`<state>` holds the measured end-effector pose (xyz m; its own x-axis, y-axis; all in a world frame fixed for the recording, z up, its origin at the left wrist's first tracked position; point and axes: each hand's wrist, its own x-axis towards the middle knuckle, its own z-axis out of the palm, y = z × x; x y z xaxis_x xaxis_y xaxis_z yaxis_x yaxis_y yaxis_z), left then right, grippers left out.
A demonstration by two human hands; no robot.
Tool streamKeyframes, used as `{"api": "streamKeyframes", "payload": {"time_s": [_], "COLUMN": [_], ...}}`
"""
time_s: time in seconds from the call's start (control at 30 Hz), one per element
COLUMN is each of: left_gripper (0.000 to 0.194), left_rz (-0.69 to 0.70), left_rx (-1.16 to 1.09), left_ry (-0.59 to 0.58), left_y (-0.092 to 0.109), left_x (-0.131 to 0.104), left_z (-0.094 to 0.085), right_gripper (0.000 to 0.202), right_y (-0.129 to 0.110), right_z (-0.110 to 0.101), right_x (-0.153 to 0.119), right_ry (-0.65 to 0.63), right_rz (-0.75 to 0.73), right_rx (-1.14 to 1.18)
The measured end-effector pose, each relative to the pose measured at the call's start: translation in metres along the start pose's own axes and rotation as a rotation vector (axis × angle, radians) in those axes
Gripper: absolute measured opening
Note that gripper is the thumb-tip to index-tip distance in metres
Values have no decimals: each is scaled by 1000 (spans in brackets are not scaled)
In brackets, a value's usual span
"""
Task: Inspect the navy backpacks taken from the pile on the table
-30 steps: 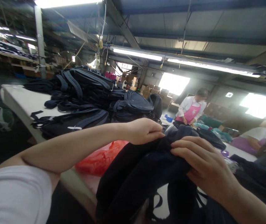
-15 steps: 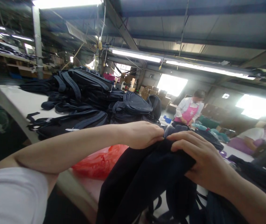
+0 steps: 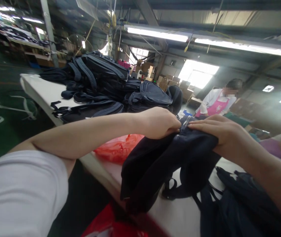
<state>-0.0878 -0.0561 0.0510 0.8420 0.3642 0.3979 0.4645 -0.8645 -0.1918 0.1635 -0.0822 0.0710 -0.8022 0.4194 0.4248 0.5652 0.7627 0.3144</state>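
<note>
A dark navy backpack stands on the white table right in front of me, its straps hanging down toward the tabletop. My left hand is closed on the backpack's top edge from the left. Laid over the top from the right, my right hand presses its fingers on the fabric, the fingertips almost meeting the left hand.
A pile of dark backpacks lies further along the table. A red plastic bag sits beside my left forearm. More dark bags lie at the right. A person in a pink apron works at the far end.
The view has tilted down and shifted left. Both hands stay on the backpack's top, now closer together and higher in the picture; more of the backpack and table edge shows.
</note>
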Motion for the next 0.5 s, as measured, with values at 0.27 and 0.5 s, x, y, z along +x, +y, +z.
{"api": "streamKeyframes", "payload": {"time_s": [0.27, 0.5], "left_gripper": [26, 19], "left_rz": [-51, -119], "left_rx": [-280, -1], "left_ry": [-49, -7], "left_y": [-11, 10], "left_x": [-7, -14], "left_z": [-3, -3], "right_gripper": [45, 49], "right_y": [1, 11], "right_z": [8, 18], "right_x": [0, 1], "right_ry": [76, 77], "right_rz": [-70, -55], "right_rx": [-76, -108]}}
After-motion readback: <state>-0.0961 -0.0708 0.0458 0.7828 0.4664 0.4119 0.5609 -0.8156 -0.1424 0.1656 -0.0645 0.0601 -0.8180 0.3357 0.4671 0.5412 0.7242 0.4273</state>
